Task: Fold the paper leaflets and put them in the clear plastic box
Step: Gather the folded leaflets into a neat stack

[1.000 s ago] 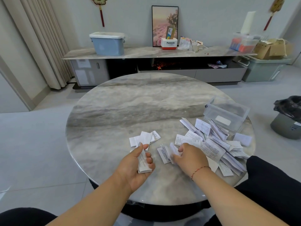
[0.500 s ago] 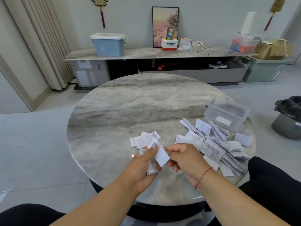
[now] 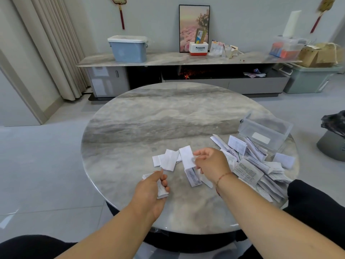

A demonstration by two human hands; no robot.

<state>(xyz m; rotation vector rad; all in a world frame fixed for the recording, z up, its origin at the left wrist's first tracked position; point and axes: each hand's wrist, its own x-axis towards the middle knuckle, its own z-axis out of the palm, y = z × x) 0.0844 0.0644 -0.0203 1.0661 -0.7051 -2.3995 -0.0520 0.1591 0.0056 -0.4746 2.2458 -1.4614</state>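
Observation:
My left hand [image 3: 152, 187] grips a small stack of folded leaflets [image 3: 160, 189] above the near part of the round marble table [image 3: 168, 118]. My right hand [image 3: 211, 163] pinches one white leaflet [image 3: 187, 156] and holds it over the table, just right of a small group of folded leaflets [image 3: 168, 158] lying flat. A printed leaflet [image 3: 193, 177] lies below the held one. A heap of loose leaflets [image 3: 257, 165] spreads to the right. The clear plastic box [image 3: 265, 131] stands open at the table's right edge, behind the heap.
A low marble sideboard [image 3: 186, 59] runs along the far wall with a blue bin [image 3: 127, 48], a framed picture and small boxes. A black bin [image 3: 334, 135] stands on the floor at the right. My dark-clothed knees show at the bottom corners.
My right hand picked a leaflet from the table, brought it to the left hand, then carried it up and away toward the folded group. My left hand moved slightly left, still holding its stack.

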